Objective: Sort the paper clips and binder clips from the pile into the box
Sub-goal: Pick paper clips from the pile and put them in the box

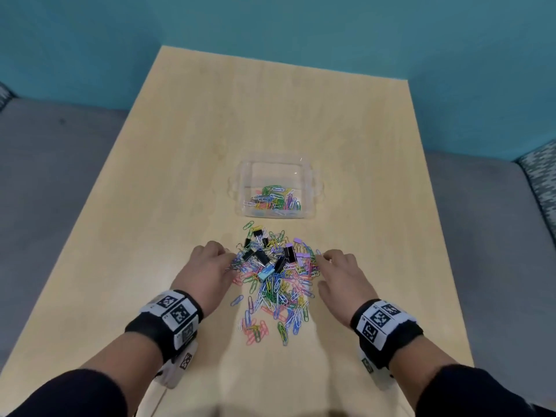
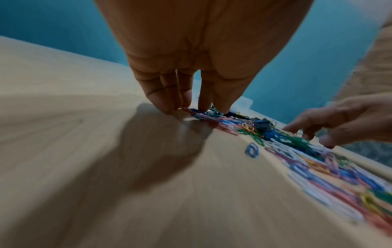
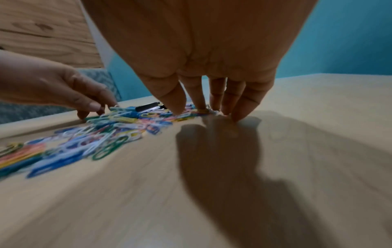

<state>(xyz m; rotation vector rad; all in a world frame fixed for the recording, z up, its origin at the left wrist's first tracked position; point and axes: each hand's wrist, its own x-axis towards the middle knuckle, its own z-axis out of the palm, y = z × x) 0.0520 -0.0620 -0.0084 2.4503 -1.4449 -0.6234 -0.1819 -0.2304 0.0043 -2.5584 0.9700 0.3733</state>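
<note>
A loose pile of coloured paper clips (image 1: 278, 291) lies mid-table, with black binder clips (image 1: 260, 257), purple ones (image 1: 299, 255) and a light blue one (image 1: 266, 273) mixed into its far half. Just behind the pile stands a clear plastic box (image 1: 240, 189); several paper clips (image 1: 273, 200) lie in its near end. My left hand (image 1: 227, 260) touches the pile's left edge with straight fingertips (image 2: 166, 109). My right hand (image 1: 322, 260) does the same at the right edge, fingertips (image 3: 236, 117) on the wood. Neither hand holds anything.
The light wooden table (image 1: 210, 130) stretches well beyond the box and to both sides of the pile. Grey cushioned seating (image 1: 45, 176) flanks the table left and right, and a teal wall (image 1: 301, 25) is behind. A lone blue clip (image 2: 252, 150) lies off the pile's left side.
</note>
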